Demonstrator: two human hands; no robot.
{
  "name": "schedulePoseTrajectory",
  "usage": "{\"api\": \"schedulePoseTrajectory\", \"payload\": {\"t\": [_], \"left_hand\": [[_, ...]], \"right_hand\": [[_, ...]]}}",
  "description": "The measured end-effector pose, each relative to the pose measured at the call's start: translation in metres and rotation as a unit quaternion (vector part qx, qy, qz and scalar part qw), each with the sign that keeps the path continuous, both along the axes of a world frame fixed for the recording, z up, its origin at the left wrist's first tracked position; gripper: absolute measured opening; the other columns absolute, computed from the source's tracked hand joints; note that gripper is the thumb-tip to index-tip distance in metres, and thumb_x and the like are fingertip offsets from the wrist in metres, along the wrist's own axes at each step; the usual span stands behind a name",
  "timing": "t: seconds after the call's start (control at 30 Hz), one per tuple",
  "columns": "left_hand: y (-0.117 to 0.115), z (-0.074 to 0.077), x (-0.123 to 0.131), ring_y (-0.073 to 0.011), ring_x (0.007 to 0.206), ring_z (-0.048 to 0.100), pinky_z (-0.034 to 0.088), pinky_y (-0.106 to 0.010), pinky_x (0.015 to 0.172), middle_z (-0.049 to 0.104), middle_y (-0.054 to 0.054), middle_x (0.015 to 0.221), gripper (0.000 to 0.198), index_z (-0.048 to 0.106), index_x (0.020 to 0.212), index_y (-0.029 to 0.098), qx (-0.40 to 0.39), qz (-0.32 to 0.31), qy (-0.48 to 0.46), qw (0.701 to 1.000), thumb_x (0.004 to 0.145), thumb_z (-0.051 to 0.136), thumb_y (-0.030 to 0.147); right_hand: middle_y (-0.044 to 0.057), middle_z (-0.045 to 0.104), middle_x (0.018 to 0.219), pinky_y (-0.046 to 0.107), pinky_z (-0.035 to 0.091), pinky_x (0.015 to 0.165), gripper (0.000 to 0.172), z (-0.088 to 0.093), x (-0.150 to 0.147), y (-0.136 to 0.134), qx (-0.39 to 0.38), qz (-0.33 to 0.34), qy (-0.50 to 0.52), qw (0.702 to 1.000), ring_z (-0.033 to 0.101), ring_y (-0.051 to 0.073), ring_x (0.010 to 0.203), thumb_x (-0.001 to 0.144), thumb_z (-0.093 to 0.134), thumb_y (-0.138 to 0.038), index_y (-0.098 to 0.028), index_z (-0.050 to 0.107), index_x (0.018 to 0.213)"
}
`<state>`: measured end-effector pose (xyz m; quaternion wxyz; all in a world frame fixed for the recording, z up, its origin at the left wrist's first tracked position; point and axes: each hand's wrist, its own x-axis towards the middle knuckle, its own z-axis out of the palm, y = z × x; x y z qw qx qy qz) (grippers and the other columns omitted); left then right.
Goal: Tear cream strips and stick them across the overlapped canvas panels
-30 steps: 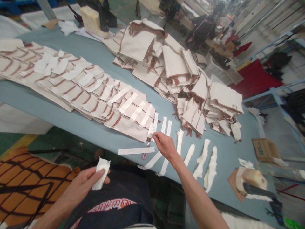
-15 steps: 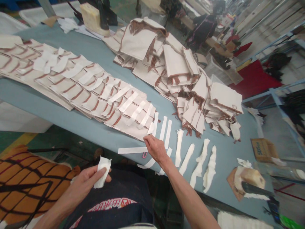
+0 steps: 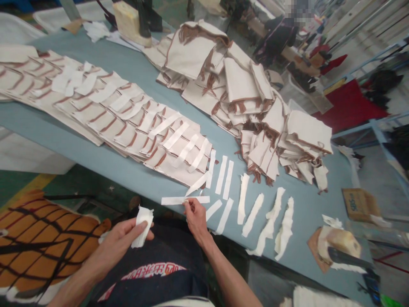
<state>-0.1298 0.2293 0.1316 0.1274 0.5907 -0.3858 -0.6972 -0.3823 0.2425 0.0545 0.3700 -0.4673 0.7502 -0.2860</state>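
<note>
Lying in a long row ahead of the hands, canvas panels (image 3: 124, 128) on a blue table (image 3: 105, 164) are crossed by white strips (image 3: 175, 135), seemingly one to a panel, as far as the row's near end. Further loose strips (image 3: 228, 179) are left on the table ahead and to the right of the right hand, and ragged strips (image 3: 284, 226) lie farther right. A pile of folded canvas pieces (image 3: 243, 98), with no white strips visible across it, is heaped beyond the loose strips. A white scrap (image 3: 142, 228) is held between thumb and fingers of the left hand (image 3: 118, 245), above the lap. A long strip (image 3: 169, 200) is pinched near its middle by the narrowly closed right hand (image 3: 195, 219), just short of the row's end.
</note>
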Motion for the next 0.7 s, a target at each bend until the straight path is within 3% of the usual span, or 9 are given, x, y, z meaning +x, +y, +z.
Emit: {"api": "schedulePoseTrajectory", "payload": {"t": [0.17,0.3,0.4,0.53,0.7], "left_hand": [[-0.002,0.002,-0.005,-0.0174,0.064,0.048,0.033,-0.026,0.06,0.064,-0.005,0.067,0.072,0.076,0.076,0.015,-0.005,-0.012,0.021,1.0,0.068,0.062,0.085],[-0.002,0.005,-0.008,-0.0168,0.062,0.047,0.032,-0.026,0.059,0.064,-0.005,0.066,0.075,0.075,0.076,0.015,0.001,-0.011,0.018,1.0,0.066,0.061,0.088],[0.0,0.003,-0.009,-0.0164,0.063,0.047,0.032,-0.026,0.06,0.066,-0.006,0.068,0.075,0.075,0.076,0.015,-0.001,-0.007,0.016,1.0,0.065,0.062,0.088],[0.003,0.001,-0.01,-0.0169,0.064,0.049,0.033,-0.026,0.062,0.066,-0.006,0.068,0.076,0.076,0.077,0.014,0.0,-0.014,0.023,1.0,0.065,0.062,0.088],[0.003,0.006,-0.013,-0.0174,0.063,0.047,0.032,-0.027,0.061,0.065,-0.006,0.067,0.076,0.076,0.076,0.013,0.008,-0.007,0.033,0.999,0.062,0.064,0.087]], "right_hand": [[0.005,0.074,0.082,0.027,0.051,0.05,0.031,-0.021,0.006,0.013,0.031,-0.084,-0.089,0.992,0.064,0.016,0.054,0.092,0.048,-0.048,-0.019,0.06,0.09],[0.006,0.074,0.079,0.028,0.052,0.052,0.033,-0.012,-0.005,0.013,0.021,-0.124,-0.097,0.987,0.064,0.016,0.056,0.09,0.052,-0.05,-0.018,0.062,0.092],[0.006,0.074,0.085,0.029,0.054,0.063,0.033,0.017,-0.023,0.001,-0.014,-0.131,-0.084,0.988,0.065,0.016,0.064,0.09,0.056,-0.05,-0.018,0.065,0.092],[0.004,0.073,0.088,0.028,0.054,0.072,0.033,0.073,-0.053,-0.027,-0.071,-0.132,-0.054,0.987,0.068,0.016,0.075,0.09,0.062,-0.049,-0.019,0.067,0.1],[0.001,0.069,0.074,0.027,0.055,0.062,0.04,0.123,-0.076,-0.064,-0.163,-0.146,-0.017,0.976,0.068,0.015,0.067,0.088,0.063,-0.053,-0.015,0.064,0.101]]}}
